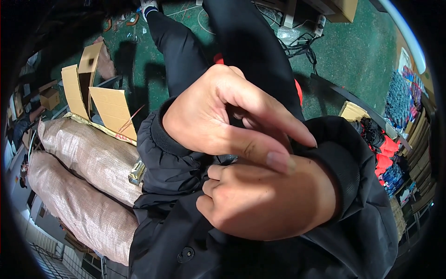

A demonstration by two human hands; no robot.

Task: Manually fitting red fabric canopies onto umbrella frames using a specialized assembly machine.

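Note:
My left hand (232,118) reaches across from the left, above my right hand. Its thumb and index finger are apart, with the thumb tip on or just over the back of my right wrist and the index tip near the right cuff. The other left fingers curl underneath, partly hidden. My right hand (265,197) lies below it in front of my body, fingers curled into a loose fist. No object shows in either hand, though the right palm is hidden. Black sleeves with ribbed cuffs (341,169) cover both forearms.
Two large woven sacks (76,204) lie to the left. Behind them stands an opened cardboard box (111,104). Dark cables (302,49) lie on the green floor (348,60). On the right are red and dark bundles (383,156) and blue fluffy textiles (398,100).

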